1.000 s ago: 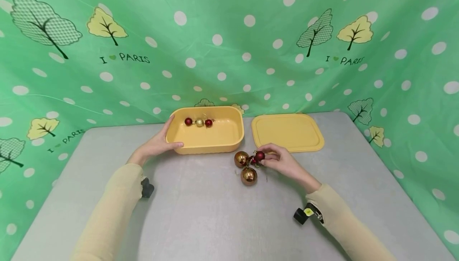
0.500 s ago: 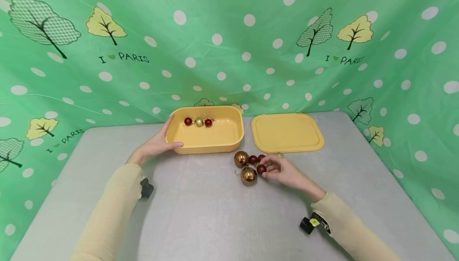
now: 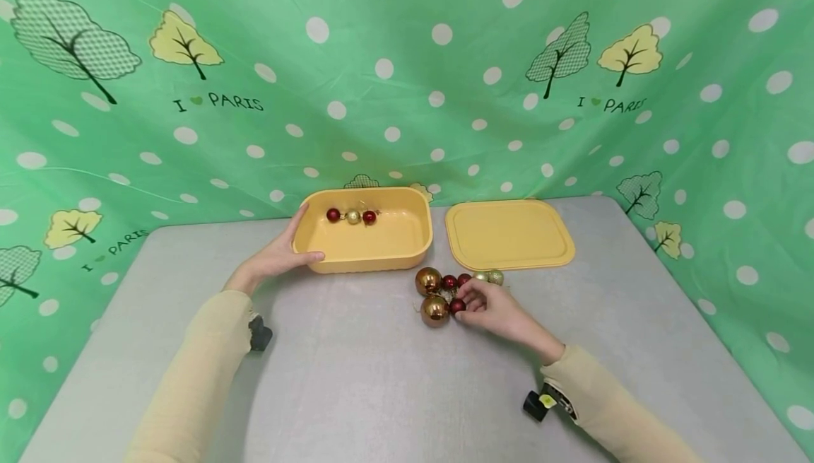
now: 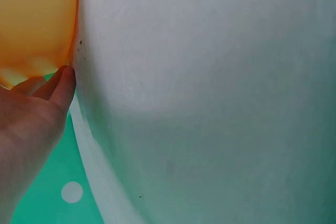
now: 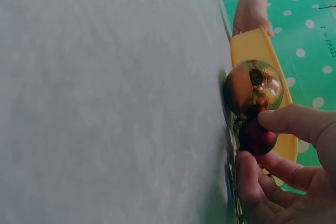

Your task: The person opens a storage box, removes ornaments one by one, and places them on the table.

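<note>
Your left hand (image 3: 275, 258) is holding the yellow box (image 3: 364, 265) by its left end, the thumb lying on the front rim. Your right hand (image 3: 496, 309) is pinching a small dark red ball (image 3: 458, 305) in a narrow grip, in front of the box and to its right; I cannot tell whether that ball is touching the counter (image 3: 356, 378). Just beside it a bronze ball (image 3: 435, 312) is sitting, with another bronze ball (image 3: 429, 280) lying nearer the box. Two other red balls (image 3: 449, 282) and two pale gold balls (image 3: 495, 277) are lying farther right of the box. Inside it, a gold ball (image 3: 353, 217) is resting between two red balls (image 3: 333, 215) near the far wall. A yellow lid (image 3: 510, 235) is lying right of the box. Behind the box a green cloth (image 3: 394, 109) is showing you "I PARIS" three times, with a small heart after the "I".
</note>
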`<state>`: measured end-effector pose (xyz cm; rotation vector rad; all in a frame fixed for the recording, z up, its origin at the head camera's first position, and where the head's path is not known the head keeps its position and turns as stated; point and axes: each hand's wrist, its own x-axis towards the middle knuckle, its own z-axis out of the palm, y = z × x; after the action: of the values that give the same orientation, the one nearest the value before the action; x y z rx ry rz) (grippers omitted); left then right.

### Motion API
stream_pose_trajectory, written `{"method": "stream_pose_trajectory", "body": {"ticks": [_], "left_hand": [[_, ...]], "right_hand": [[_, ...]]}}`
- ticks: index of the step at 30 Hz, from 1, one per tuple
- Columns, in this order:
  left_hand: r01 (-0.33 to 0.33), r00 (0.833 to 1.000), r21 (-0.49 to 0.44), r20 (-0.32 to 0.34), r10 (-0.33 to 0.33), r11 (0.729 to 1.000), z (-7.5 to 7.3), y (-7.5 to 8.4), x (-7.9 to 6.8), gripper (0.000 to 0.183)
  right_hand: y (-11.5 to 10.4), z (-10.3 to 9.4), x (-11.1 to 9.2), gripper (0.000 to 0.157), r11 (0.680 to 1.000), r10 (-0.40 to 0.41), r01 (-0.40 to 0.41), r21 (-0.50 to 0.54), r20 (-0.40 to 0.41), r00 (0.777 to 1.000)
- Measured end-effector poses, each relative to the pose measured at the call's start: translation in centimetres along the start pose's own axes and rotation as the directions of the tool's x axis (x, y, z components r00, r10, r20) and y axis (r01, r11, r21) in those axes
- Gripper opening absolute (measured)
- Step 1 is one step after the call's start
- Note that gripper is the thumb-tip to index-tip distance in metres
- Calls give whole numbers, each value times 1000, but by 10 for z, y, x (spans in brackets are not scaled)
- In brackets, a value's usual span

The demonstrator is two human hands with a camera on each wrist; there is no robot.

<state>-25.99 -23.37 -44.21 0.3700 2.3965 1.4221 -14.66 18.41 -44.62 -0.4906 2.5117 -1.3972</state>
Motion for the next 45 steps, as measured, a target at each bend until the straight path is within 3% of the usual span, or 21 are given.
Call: {"method": "stream_pose_trajectory", "body": {"ticks": [9,22,45], "left_hand": [[0,1000,7,1,0,1000,0,1,0,113],[7,1000,-4,3,-7,1000,0,2,-1,113],[21,1000,-13,10,-21,1000,0,2,0,113]], "right_hand": [[-1,5,1,25,998,31,-34,-54,-59,998],[-3,7,1,30,995,38,-44,-88,-79,996],[-12,-22,12,25,999,-1,-3,-49,-98,995]]}}
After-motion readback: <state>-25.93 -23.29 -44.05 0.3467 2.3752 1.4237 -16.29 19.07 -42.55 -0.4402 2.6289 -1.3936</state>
